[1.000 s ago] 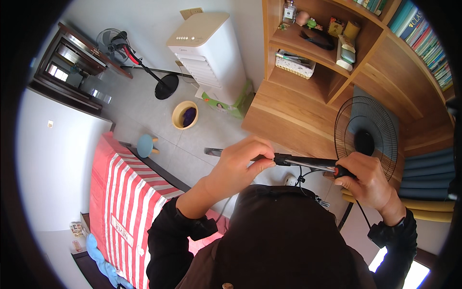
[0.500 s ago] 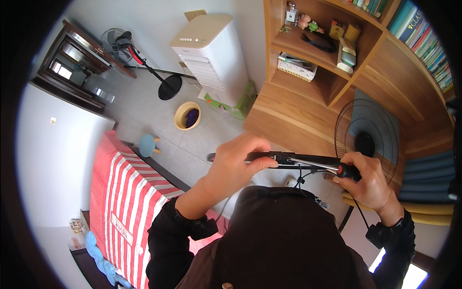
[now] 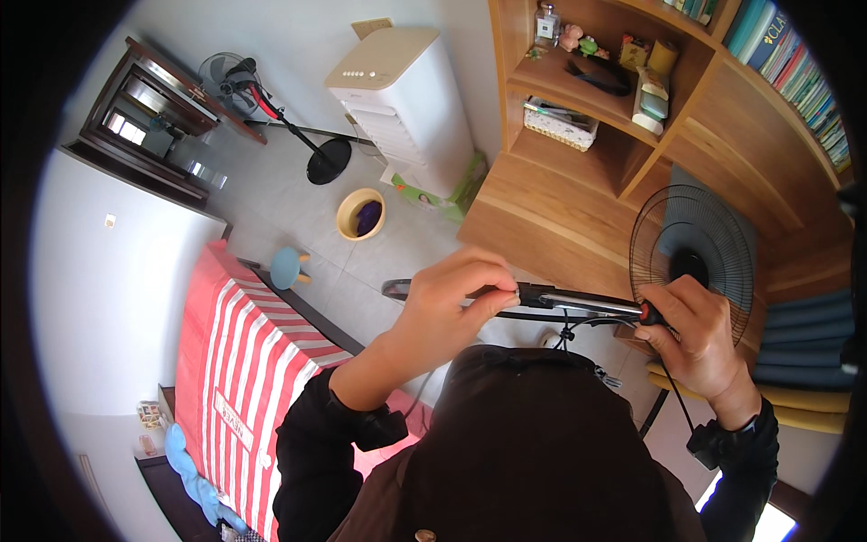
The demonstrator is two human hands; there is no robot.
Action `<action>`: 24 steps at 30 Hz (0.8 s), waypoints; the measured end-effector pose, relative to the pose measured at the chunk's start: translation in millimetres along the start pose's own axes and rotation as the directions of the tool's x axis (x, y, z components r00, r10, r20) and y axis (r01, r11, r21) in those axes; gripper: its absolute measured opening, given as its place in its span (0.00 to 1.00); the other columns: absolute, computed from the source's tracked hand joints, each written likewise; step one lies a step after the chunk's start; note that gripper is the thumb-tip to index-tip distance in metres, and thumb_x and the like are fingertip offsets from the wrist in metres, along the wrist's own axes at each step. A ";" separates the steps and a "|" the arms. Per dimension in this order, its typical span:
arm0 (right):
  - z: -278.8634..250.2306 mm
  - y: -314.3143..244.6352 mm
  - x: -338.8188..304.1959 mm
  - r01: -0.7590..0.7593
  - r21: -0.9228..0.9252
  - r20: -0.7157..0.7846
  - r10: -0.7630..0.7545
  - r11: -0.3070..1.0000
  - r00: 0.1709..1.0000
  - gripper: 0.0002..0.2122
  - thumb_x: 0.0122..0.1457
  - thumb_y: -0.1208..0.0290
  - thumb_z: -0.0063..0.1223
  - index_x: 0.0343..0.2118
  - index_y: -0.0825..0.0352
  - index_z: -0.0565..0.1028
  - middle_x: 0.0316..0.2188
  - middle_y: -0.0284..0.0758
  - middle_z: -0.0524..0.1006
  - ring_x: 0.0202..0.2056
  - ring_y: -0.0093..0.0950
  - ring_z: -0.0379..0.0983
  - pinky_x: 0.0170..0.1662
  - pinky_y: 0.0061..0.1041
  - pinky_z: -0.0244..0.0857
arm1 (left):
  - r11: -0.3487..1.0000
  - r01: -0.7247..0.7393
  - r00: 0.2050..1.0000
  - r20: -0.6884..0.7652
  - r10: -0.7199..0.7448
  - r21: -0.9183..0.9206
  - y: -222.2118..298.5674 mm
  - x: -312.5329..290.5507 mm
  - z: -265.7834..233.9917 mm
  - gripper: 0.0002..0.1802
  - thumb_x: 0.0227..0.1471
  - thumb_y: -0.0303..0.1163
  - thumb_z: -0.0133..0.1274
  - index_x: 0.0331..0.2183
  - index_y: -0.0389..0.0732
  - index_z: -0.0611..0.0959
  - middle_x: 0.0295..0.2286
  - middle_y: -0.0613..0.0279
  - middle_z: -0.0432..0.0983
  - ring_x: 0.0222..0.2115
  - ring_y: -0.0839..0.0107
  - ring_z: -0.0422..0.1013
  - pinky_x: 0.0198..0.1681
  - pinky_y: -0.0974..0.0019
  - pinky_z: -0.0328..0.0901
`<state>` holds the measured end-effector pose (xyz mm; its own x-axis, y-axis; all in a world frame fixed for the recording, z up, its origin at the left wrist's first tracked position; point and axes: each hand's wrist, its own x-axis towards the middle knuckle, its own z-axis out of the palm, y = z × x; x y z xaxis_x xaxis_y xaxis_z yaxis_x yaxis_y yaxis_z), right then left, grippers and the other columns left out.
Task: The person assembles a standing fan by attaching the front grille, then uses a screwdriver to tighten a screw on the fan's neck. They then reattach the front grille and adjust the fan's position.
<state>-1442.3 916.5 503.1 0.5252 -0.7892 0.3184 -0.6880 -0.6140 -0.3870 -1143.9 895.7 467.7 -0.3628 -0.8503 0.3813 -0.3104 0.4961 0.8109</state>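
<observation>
My right hand (image 3: 700, 339) is closed around the dark, red-collared handle of a screwdriver (image 3: 591, 305). Its metal shaft points left, along a long narrow black part (image 3: 539, 295) seen nearly edge-on. At the left end of the shaft, the thumb and index finger of my left hand (image 3: 456, 303) are pinched together. Whatever lies between those fingertips is too small to make out. A curved dark rim (image 3: 395, 288) shows beyond my left hand. Thin black cable, bunched in a knot (image 3: 566, 337), hangs beneath the black part.
A round wire fan grille (image 3: 655, 226) leans by the wooden desk (image 3: 533, 212) on the right, below shelves. Ahead stand a white air cooler (image 3: 406, 108), a standing fan (image 3: 302, 135) and a yellow bucket (image 3: 343, 226). A blue stool (image 3: 285, 268) and striped bed cover (image 3: 244, 361) are left.
My left fingers have gone from lying along the black part to a tight pinch at the screwdriver's tip end. The screwdriver in my right hand has shifted slightly right.
</observation>
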 end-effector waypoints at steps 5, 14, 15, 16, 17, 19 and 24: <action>-6.5 10.5 -6.0 -0.231 0.413 0.249 0.135 0.881 0.959 0.12 0.58 0.66 0.56 0.38 0.71 0.73 0.21 0.40 0.72 0.20 0.34 0.69 0.25 0.27 0.64 | 1.000 -0.020 1.000 0.021 0.020 0.012 5.3 0.4 6.6 0.09 0.44 0.19 0.60 0.30 0.36 0.78 0.30 0.59 0.74 0.29 0.64 0.72 0.31 0.67 0.68; -13.7 34.9 -1.2 -0.666 0.494 0.729 0.151 0.559 0.668 0.15 0.66 0.60 0.44 0.35 0.70 0.71 0.17 0.30 0.71 0.15 0.18 0.66 0.21 0.17 0.58 | 0.998 -0.068 0.997 0.039 0.067 0.012 1.2 4.1 18.6 0.09 0.44 0.18 0.60 0.30 0.37 0.77 0.30 0.59 0.74 0.29 0.62 0.71 0.32 0.65 0.67; -13.3 38.2 -1.3 -0.706 0.508 0.761 0.126 0.494 0.636 0.16 0.67 0.59 0.43 0.35 0.69 0.71 0.17 0.29 0.71 0.15 0.17 0.65 0.21 0.17 0.58 | 0.996 -0.083 0.995 0.054 0.082 0.018 0.8 5.0 19.3 0.09 0.44 0.19 0.60 0.30 0.37 0.77 0.30 0.59 0.74 0.29 0.62 0.71 0.33 0.66 0.67; -12.4 41.8 -1.4 -0.734 0.514 0.784 0.103 0.445 0.612 0.16 0.67 0.58 0.42 0.36 0.69 0.72 0.17 0.28 0.70 0.16 0.16 0.65 0.21 0.16 0.58 | 0.995 -0.100 0.993 0.067 0.098 0.025 0.7 6.4 19.5 0.09 0.44 0.19 0.60 0.30 0.37 0.77 0.30 0.60 0.74 0.30 0.63 0.71 0.33 0.66 0.67; -11.2 45.1 -1.9 -0.759 0.517 0.805 0.077 0.396 0.589 0.17 0.67 0.57 0.41 0.36 0.69 0.72 0.17 0.27 0.70 0.16 0.15 0.65 0.20 0.15 0.58 | 0.992 -0.118 0.990 0.079 0.115 0.033 0.9 8.3 19.2 0.09 0.43 0.19 0.60 0.30 0.37 0.77 0.30 0.60 0.74 0.30 0.63 0.71 0.33 0.66 0.67; -8.3 50.3 -3.4 -0.785 0.522 0.820 0.057 0.333 0.570 0.18 0.68 0.57 0.39 0.36 0.69 0.72 0.18 0.28 0.71 0.16 0.16 0.66 0.21 0.15 0.58 | 0.997 -0.083 0.987 0.139 0.081 0.006 3.2 12.6 16.5 0.11 0.44 0.20 0.60 0.32 0.38 0.78 0.31 0.59 0.74 0.32 0.62 0.72 0.34 0.64 0.67; -2.8 54.7 -5.5 -0.760 0.585 0.785 0.040 0.283 0.619 0.19 0.68 0.55 0.39 0.37 0.70 0.72 0.18 0.28 0.71 0.17 0.16 0.66 0.21 0.15 0.59 | 0.999 -0.011 0.976 0.216 0.000 0.046 11.7 22.7 8.8 0.18 0.41 0.19 0.62 0.39 0.36 0.80 0.36 0.58 0.76 0.33 0.64 0.74 0.36 0.67 0.69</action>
<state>-1484.2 887.3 482.6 0.6905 -0.5252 -0.4973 -0.3011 0.4164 -0.8579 -1163.4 883.8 482.0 -0.5443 -0.7920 0.2766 -0.3467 0.5127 0.7855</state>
